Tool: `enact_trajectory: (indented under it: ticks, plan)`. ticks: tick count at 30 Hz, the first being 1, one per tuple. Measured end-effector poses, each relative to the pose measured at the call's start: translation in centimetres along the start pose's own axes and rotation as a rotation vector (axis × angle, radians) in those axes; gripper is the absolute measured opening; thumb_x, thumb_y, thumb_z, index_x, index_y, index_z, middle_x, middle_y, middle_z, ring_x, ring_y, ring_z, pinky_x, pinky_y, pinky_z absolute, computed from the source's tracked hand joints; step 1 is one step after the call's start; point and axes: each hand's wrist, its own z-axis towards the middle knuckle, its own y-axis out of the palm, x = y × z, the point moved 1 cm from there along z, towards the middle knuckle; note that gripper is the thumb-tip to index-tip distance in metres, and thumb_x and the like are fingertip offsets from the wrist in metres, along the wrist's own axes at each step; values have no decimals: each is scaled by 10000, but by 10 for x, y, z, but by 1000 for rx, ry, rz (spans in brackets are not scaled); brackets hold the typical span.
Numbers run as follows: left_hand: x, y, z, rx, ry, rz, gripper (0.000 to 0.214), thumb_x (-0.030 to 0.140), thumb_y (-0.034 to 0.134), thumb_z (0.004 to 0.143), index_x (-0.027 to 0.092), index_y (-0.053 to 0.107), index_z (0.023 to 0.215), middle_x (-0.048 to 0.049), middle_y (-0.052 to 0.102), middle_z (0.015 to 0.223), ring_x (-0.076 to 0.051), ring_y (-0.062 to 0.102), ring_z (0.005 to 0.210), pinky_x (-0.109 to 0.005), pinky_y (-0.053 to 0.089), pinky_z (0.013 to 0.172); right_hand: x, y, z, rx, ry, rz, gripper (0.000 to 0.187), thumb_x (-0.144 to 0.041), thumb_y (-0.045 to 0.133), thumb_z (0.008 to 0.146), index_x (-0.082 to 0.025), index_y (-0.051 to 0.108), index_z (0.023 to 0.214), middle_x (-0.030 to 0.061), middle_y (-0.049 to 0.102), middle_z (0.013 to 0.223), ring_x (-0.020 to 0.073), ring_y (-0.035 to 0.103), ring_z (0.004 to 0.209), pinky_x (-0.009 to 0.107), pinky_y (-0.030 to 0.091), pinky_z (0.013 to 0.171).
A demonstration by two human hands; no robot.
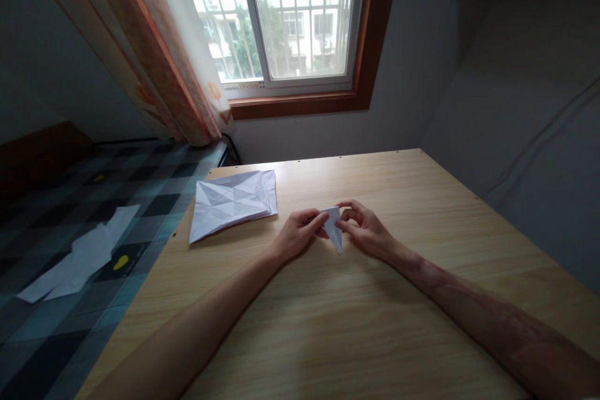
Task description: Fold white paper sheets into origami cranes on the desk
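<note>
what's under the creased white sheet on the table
Past the right edge of the creased sheet, more white paper shows beneath; the rest underneath is covered.

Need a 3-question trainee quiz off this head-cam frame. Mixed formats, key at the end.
1. True or false: the right hand holds the folded paper while the left hand touches nothing.
2. Multiple choice: where on the table does the creased white paper lie?
A) Right of both hands
B) Between the forearms
C) Left of both hands
3. Fill in: the loose white paper lies on a cloth with a ____ pattern.

Key:
1. False; both hands are on the folded paper.
2. C
3. checked
</note>
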Motion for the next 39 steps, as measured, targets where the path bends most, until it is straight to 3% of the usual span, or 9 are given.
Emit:
enact_trajectory:
  ticks: [4, 7, 12, 16, 23, 34, 39]
  plan:
    - [5, 1, -3, 16, 48, 80, 467, 605, 770, 951, 139, 778, 919, -46, 776, 841, -191, 755, 784, -309, 652, 778, 0, 1, 0, 8, 15, 19, 412, -413, 817, 929, -244, 663, 1272, -13, 726, 844, 193, 721, 846, 324, 596, 820]
    - [4, 1, -3, 51, 43, 127, 462, 595, 779, 945, 141, 762, 862, -44, 766, 792, -177, 735, 737, -272, 613, 702, 1, 3, 2, 28, 57, 42, 447, -448, 851, 894, -239, 673, 1247, -1, 763, 853, 200, 744, 825, 338, 607, 817]
    - [-4, -1, 1, 161, 44, 73, 439, 541, 887, 857, 164, 665, 881, -23, 753, 793, -168, 750, 708, -251, 590, 645, -1, 3, 2, 89, 60, 27, 367, -509, 877, 868, -228, 692, 1013, 27, 772, 865, 220, 752, 834, 364, 625, 814]
    - [-4, 1, 1, 155, 78, 80, 425, 508, 896, 856, 160, 666, 934, -29, 757, 854, -163, 752, 738, -251, 589, 666, -8, 5, 0, 81, -28, -90, 340, -520, 832, 925, -224, 669, 884, 22, 700, 893, 203, 693, 866, 348, 628, 826]
    - [8, 5, -4, 81, 93, 200, 417, 553, 791, 950, 136, 770, 960, -77, 787, 895, -181, 720, 793, -254, 540, 683, -19, 10, -2, -61, -118, -30, 282, -488, 761, 1011, -227, 697, 928, 31, 611, 1027, 197, 662, 965, 359, 630, 904]
    - [13, 6, -6, 78, 103, 235, 450, 588, 760, 960, 145, 715, 898, -25, 693, 806, -141, 599, 728, -234, 439, 646, -19, 6, -2, -110, -150, -187, 256, -477, 703, 1057, -241, 758, 977, 68, 619, 1107, 220, 631, 1038, 358, 580, 921]
    - [12, 6, -6, 33, 112, 196, 432, 573, 729, 985, 150, 692, 902, -8, 647, 795, -137, 567, 732, -237, 430, 659, -23, 7, -3, -92, -117, -119, 278, -509, 708, 1044, -237, 737, 991, 74, 640, 1172, 228, 661, 1091, 357, 592, 953]
